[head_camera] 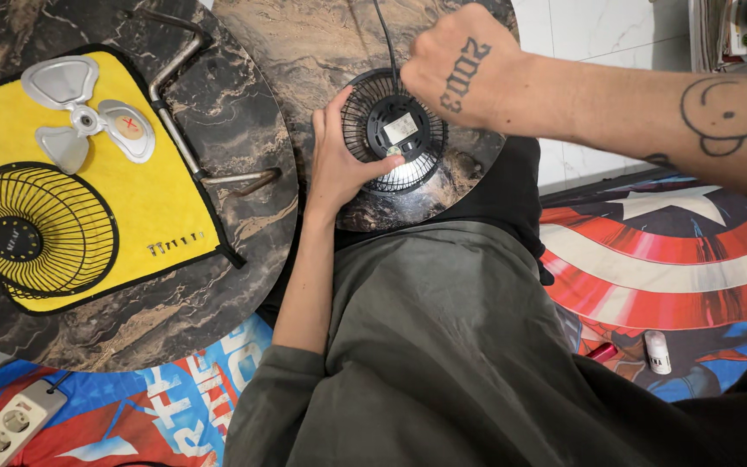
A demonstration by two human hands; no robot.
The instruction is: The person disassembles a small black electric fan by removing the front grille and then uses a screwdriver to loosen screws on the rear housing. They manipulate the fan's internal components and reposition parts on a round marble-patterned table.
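Note:
A black wire fan guard with its round motor housing (393,131) lies on the right round marble-patterned table (322,43). My left hand (339,160) grips the guard's left rim, thumb pressed near the housing. My right hand (456,69), fingers closed, hovers over the guard's upper right edge by the black cord (384,35); what it holds is hidden.
On the left table a yellow cloth (144,216) carries grey fan blades (84,112), a second black wire guard (36,233) and a row of small screws (175,245). A bent metal stand (185,130) lies beside it. A power strip (12,424) sits on the colourful rug.

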